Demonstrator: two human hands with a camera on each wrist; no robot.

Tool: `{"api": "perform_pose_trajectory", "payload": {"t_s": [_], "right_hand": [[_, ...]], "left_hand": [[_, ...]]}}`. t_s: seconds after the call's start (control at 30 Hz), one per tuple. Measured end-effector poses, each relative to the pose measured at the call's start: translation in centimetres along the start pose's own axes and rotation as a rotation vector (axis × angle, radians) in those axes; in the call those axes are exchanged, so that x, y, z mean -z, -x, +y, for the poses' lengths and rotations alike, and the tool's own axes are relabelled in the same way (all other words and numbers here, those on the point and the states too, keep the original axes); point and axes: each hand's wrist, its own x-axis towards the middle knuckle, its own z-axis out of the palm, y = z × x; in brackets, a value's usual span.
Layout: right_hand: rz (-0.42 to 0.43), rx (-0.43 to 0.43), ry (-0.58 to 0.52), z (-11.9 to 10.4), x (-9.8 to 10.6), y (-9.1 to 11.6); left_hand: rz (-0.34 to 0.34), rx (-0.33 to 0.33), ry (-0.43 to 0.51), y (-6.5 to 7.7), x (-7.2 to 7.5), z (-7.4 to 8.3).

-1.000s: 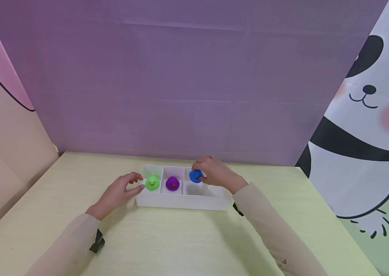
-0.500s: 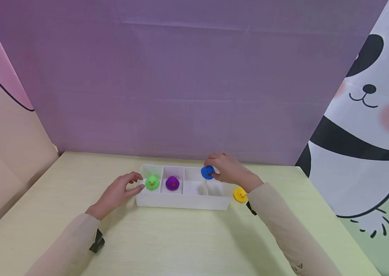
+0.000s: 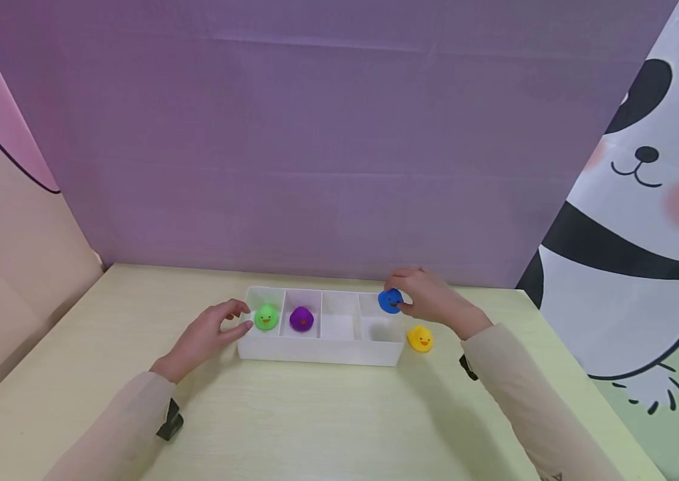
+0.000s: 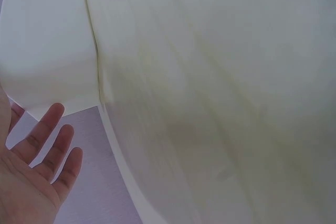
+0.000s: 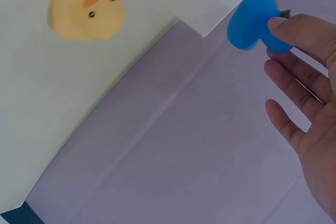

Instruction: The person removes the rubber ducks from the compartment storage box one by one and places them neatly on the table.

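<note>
My right hand pinches a blue rubber duck between thumb and fingers, held over the rightmost compartment of a white divided box. The right wrist view shows the blue duck between thumb and fingertips, the other fingers spread. My left hand is at the box's left end, thumb and fingers parted around that end wall. In the left wrist view the left hand shows its fingers loosely extended beside the box. A green duck sits in the leftmost compartment, a purple duck in the one beside it.
A yellow rubber duck stands on the pale wooden table just right of the box, below my right forearm. A purple backdrop rises behind the table's far edge, and a panda-print panel is on the right.
My right hand has carried the blue duck rightward, from over the third compartment to over the fourth. The yellow duck, earlier hidden by the right arm, has come into sight. The left hand stays put.
</note>
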Motion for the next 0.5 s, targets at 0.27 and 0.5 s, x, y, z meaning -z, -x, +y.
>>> {"api": "perform_pose_trajectory", "payload": {"t_s": [0.27, 0.5], "right_hand": [[-0.009, -0.052, 0.009, 1.6, 0.1, 1.6], [-0.027, -0.089, 0.007, 2.9, -0.1, 3.1]], "left_hand": [[0.000, -0.003, 0.006, -0.1, -0.1, -0.1], [-0.002, 0.007, 0.004, -0.1, -0.2, -0.1]]}}
